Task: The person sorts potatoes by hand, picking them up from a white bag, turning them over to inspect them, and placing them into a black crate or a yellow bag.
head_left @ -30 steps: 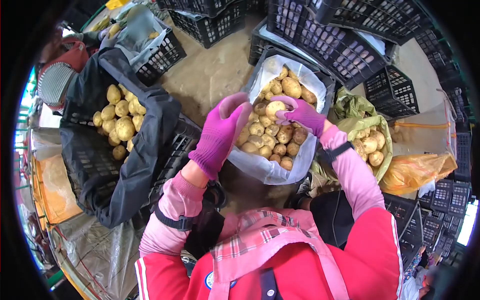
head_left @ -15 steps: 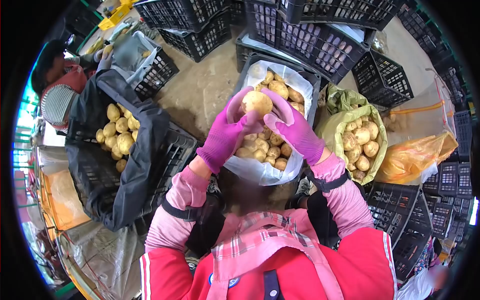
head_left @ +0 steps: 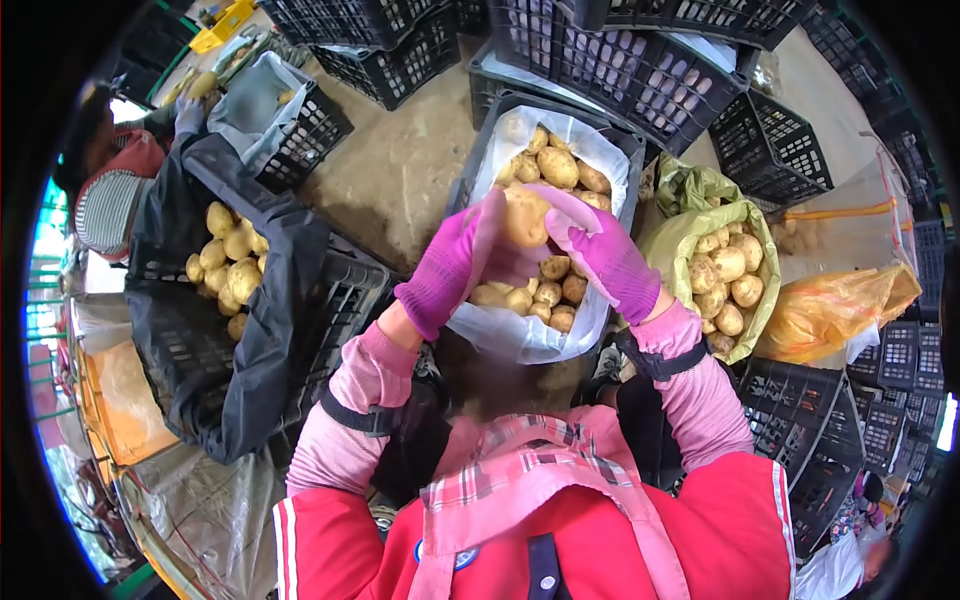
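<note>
Potato [head_left: 524, 215] held up between both gloved hands, just above centre of view, over the open white bag [head_left: 540, 340] lining a black crate [head_left: 470, 175]. By my reading it is lifted clear of the pile so all sides can be seen and nothing below gets knocked. Left hand [head_left: 455, 262] comes up from 7 o'clock, forearm raised, wrist straight, fingers pointing to 12 with the palm flat against the potato's 9 o'clock side. Right hand [head_left: 605, 258] comes in from 5 o'clock, wrist bent, fingers curled over the potato's top and 3 o'clock side. Hands together, both pressed on the one potato; thumbs hidden behind it. The bag below is about half full of more potatoes, mouth rolled wide open, likely for easy reach. At 3 o'clock a green sack [head_left: 668, 250] of potatoes, also open at the mouth; beyond it an orange bag [head_left: 830, 315]. At 9 o'clock a crate lined with black sheet [head_left: 280, 290], a small heap of potatoes inside. Another person [head_left: 110, 200] at 10 o'clock. Stacked black crates [head_left: 640, 80] across 12 to 2.
</note>
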### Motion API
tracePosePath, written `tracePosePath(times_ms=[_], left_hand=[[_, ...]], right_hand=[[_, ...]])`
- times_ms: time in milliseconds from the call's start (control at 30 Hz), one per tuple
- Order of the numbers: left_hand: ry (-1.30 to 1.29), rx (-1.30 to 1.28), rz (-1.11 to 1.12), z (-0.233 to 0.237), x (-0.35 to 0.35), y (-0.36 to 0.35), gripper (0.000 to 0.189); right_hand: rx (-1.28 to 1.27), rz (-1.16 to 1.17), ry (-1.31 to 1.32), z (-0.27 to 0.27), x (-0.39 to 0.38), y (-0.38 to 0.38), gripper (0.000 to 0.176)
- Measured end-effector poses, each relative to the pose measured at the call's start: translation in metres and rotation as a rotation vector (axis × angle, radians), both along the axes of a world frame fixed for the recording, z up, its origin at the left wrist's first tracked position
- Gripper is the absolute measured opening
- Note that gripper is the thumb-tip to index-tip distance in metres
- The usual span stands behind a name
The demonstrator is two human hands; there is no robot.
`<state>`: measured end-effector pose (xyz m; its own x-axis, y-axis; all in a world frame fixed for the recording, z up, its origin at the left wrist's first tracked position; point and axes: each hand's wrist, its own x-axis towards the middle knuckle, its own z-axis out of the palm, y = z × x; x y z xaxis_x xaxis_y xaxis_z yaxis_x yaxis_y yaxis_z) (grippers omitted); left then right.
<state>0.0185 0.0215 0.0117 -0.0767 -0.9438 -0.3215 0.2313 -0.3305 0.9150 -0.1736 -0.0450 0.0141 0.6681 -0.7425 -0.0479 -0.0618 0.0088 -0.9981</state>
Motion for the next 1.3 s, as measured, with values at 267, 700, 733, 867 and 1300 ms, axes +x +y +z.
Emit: tracePosePath(times_ms=[267, 700, 733, 867, 1300], left_hand=[[0.041, 0.084, 0.001, -0.001, -0.003, 0.001, 0.063], [0.005, 0.031, 0.04, -0.004, -0.003, 0.001, 0.058], [-0.009, 0.025, 0.023, 0.0, -0.004, 0.001, 0.058], [-0.082, 0.007, -0.031, 0.0, 0.0, 0.001, 0.059], [0.051, -0.083, -0.045, -0.003, 0.0, 0.003, 0.057]], right_hand=[[0.03, 0.035, 0.009, 0.0, 0.001, 0.003, 0.059], [0.141, 0.033, -0.075, 0.008, 0.0, 0.001, 0.061], [0.144, 0.025, -0.054, 0.009, 0.0, 0.001, 0.061], [0.124, 0.03, -0.03, 0.005, 0.0, 0.003, 0.061], [0.03, 0.014, -0.084, 0.012, 0.0, 0.003, 0.065]])
